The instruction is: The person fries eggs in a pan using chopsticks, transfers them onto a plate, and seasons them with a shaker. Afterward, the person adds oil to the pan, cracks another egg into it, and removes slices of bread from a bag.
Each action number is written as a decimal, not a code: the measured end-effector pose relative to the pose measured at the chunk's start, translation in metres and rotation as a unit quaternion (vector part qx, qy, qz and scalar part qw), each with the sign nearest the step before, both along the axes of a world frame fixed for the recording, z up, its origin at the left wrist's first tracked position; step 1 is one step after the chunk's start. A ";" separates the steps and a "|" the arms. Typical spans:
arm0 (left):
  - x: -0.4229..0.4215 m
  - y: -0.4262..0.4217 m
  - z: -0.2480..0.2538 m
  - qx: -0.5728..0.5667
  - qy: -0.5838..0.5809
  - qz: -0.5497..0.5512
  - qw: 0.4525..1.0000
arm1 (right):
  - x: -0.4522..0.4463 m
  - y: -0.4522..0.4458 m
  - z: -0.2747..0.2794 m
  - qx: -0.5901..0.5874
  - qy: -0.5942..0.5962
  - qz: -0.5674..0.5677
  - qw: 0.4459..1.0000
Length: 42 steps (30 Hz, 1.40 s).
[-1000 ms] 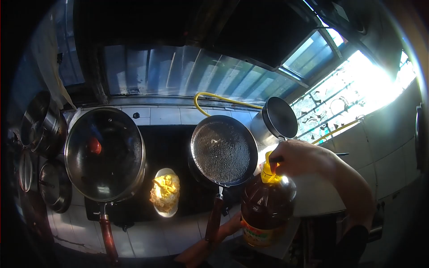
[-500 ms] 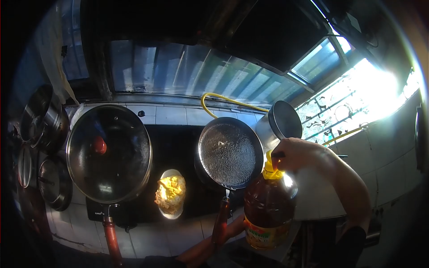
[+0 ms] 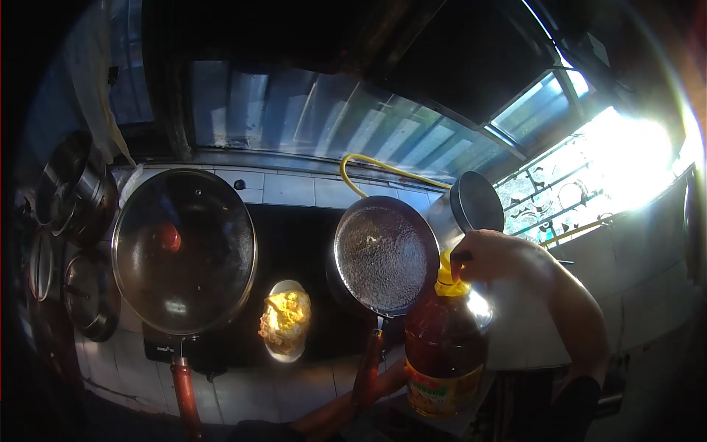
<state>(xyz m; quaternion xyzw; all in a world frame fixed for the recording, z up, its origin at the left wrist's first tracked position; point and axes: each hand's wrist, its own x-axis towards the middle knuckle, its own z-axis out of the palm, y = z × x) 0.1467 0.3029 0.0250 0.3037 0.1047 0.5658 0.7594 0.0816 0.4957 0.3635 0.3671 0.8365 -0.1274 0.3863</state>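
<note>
A large bottle of dark amber oil [image 3: 447,331] stands upright at the right of the cooktop, a label round its lower part. My right hand [image 3: 486,256] is closed on the yellow cap [image 3: 449,280] at its top. Low on the bottle's left side is my left hand [image 3: 392,377], holding it there; its fingers are hidden behind the bottle. Just left of the bottle sits a frying pan [image 3: 387,254] with a shiny, speckled inner surface. Its wooden handle [image 3: 367,368] points toward me, over my left forearm.
A lidded pan [image 3: 184,272] with a red knob covers the cooktop's left side. Between the pans lies a white dish [image 3: 286,356] of yellow cooked food [image 3: 286,318]. Behind are a metal pot [image 3: 479,202] and a yellow hose [image 3: 398,171]. Stacked pots [image 3: 77,191] stand far left.
The view has shifted slightly, so most things appear a little further right. Both hands keep their places on the oil bottle, which stays upright.
</note>
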 end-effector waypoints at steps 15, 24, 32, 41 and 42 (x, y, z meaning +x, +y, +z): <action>0.030 0.003 0.020 0.018 -0.004 -0.027 0.999 | 0.001 0.002 0.000 -0.012 -0.010 -0.022 1.000; 0.034 0.000 0.019 0.009 -0.007 -0.026 1.000 | 0.007 0.005 -0.001 -0.012 -0.013 -0.018 1.000; 0.034 -0.002 0.018 -0.001 -0.004 -0.025 1.000 | 0.014 0.010 -0.006 -0.017 0.011 -0.013 1.000; 0.028 0.007 0.015 -0.015 0.002 -0.015 1.000 | 0.026 0.006 0.013 -0.023 0.069 0.034 0.997; 0.027 0.009 0.014 -0.017 0.004 -0.012 1.000 | 0.029 0.006 0.013 -0.026 0.089 0.046 0.995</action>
